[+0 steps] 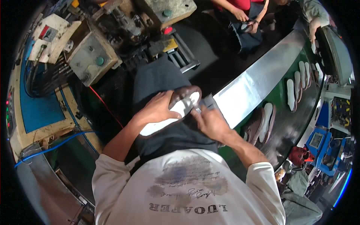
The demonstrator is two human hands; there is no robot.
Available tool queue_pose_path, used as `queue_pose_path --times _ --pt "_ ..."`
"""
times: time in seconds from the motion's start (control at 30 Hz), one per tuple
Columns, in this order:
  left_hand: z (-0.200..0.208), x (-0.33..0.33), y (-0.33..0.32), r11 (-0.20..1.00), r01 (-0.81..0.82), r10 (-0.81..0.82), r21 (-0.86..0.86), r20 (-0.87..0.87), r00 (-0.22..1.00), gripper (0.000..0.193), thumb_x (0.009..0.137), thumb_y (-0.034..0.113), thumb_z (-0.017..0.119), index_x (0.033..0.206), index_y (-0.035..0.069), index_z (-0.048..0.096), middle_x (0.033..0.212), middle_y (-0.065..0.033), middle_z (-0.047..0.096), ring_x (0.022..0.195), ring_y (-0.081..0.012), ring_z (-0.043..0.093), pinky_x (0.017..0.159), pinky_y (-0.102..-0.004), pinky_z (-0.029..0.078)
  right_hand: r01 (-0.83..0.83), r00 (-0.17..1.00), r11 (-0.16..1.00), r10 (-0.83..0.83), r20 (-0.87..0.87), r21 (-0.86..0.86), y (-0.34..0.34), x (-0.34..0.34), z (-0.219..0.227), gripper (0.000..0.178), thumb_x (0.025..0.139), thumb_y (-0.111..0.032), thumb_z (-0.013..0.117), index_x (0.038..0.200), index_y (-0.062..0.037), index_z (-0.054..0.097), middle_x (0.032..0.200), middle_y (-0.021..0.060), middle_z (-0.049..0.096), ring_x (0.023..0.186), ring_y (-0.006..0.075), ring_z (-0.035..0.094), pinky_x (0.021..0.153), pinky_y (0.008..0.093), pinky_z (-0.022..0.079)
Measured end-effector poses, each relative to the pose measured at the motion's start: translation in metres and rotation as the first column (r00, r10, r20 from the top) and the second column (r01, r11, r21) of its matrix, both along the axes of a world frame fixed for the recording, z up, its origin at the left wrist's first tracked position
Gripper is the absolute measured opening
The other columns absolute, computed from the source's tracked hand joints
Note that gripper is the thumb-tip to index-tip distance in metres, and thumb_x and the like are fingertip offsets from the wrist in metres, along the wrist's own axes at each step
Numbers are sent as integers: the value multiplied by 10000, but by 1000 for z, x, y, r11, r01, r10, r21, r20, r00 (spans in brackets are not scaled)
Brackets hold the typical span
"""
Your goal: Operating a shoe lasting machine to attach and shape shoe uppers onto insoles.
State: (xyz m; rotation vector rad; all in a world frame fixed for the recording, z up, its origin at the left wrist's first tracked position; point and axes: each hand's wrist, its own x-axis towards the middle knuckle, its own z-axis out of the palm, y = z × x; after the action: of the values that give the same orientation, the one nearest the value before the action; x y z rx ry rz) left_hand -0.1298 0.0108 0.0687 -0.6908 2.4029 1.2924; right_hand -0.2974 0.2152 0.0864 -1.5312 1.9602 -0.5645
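A dark brown shoe upper [184, 92] lies sole-up across my lap, its white bottom facing me and its toe pointing away to the right. My left hand [159, 108] is closed around its side, thumb pressed on the white bottom. At the right edge of the toe, my right hand [213, 122] has its fingers closed round a small greyish thing, partly hidden and blurred. Only a bit of pale metal shows at the fingertips, touching or very near the shoe's rim. Dark cloth [161, 80] covers my legs under the shoe.
To my right, a shiny metal ledge [258, 78] borders a green and dark conveyor [279, 95] carrying a brown shoe pair [260, 123] and several more white-bottomed shoes. Grimy machinery [123, 33] stands ahead and left. Beyond, a co-worker's hands [247, 22] handle a dark piece.
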Motion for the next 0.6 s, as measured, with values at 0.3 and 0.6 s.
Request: queue_pose_path --times 0.3,0.6 --pt "23 7 12 995 13 -14 -99 -7 1000 957 789 328 953 1540 -53 498 1499 -286 587 1439 -446 535 1209 -483 431 197 979 980 -195 55 -33 19 -15 7 365 1043 -274 747 1201 48 678 947 316 728 917 484 751 815 546 585" --pt "21 17 -12 838 -228 -66 -496 -507 860 744 854 146 873 1514 -9 566 1451 -242 618 1381 -416 575 1189 -497 449 50 810 938 -238 535 342 1 -53 -30 755 951 -600 835 1242 88 730 1008 163 773 945 279 743 861 401 585"
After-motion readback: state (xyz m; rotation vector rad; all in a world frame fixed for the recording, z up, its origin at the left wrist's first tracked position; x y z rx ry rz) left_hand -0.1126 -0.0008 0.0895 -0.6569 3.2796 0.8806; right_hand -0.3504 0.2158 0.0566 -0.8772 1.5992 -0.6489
